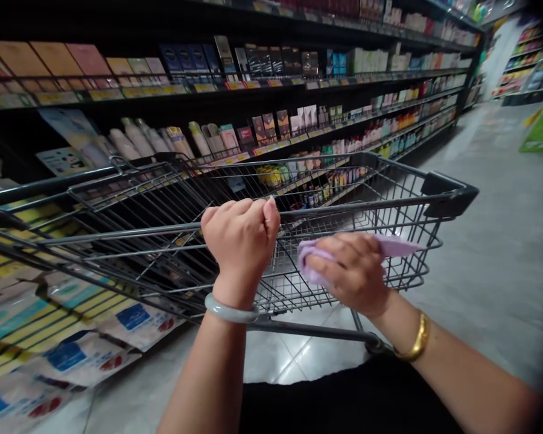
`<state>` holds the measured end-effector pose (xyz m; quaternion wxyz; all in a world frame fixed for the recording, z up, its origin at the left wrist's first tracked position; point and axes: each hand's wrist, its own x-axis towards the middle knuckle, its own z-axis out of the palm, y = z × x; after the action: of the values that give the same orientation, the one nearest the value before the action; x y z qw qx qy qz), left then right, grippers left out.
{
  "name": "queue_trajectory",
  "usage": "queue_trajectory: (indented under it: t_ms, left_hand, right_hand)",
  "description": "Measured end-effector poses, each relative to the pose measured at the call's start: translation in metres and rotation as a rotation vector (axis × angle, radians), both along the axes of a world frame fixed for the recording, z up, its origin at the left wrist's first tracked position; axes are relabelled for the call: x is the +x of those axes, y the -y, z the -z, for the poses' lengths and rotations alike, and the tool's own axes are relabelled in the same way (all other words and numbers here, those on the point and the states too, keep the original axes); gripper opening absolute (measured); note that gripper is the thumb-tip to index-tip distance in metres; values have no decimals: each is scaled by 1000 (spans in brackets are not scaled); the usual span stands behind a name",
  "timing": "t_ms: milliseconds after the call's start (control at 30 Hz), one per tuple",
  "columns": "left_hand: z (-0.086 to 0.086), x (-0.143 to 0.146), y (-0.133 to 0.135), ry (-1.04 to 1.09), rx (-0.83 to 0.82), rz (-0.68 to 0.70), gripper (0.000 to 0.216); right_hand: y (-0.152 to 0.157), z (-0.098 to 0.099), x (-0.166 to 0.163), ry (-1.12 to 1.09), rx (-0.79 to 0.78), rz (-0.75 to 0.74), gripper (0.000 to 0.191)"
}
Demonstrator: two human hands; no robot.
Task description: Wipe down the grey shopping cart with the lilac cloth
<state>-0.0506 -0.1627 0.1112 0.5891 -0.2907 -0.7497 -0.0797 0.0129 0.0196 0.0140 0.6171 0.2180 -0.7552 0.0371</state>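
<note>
A black wire shopping cart (pixel 447 196) stands in front of me in a shop aisle. My left hand (pixel 241 238) is closed in a fist around a metal bar of the cart near its rear top edge; a pale jade bangle sits on that wrist. My right hand (pixel 350 271) is closed on a lilac cloth (pixel 396 246), pressing it against the cart's wire rear wall; a gold bangle is on that wrist. The cart basket looks empty.
Long dark shelves (pixel 271 84) of boxed and bottled goods run along the left side of the aisle. Packs with blue and red labels (pixel 131 316) lie low at the left. Grey tiled floor (pixel 502 241) stretches to the right and ahead, with more shelving (pixel 525 66) far off.
</note>
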Motion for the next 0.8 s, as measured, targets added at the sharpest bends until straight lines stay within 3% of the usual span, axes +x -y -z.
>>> queue_trajectory:
  t_ms: [133, 267, 367, 500, 600, 733, 800]
  left_hand:
    - [1, -3, 0, -21, 19, -12, 43]
    - [3, -5, 0, -25, 41, 9, 43]
    - [3, -6, -1, -27, 48, 24, 43]
    - [3, -1, -7, 19, 100, 60, 40]
    - [4, 7, -17, 57, 86, 121, 35]
    - [6, 14, -30, 115, 19, 148, 31]
    - [7, 15, -33, 132, 3, 116, 31]
  right_hand:
    - [-8, 11, 3, 39, 72, -47, 23]
    - [-34, -9, 13, -61, -73, 37, 29]
    - [-37, -6, 12, -56, -127, 44, 30]
    - [-19, 17, 6, 47, 38, -41, 25]
    - [-24, 15, 9, 32, 82, -54, 24]
    - [-54, -9, 16, -106, -197, 7, 28]
    - [-59, -10, 16, -131, -262, 23, 27]
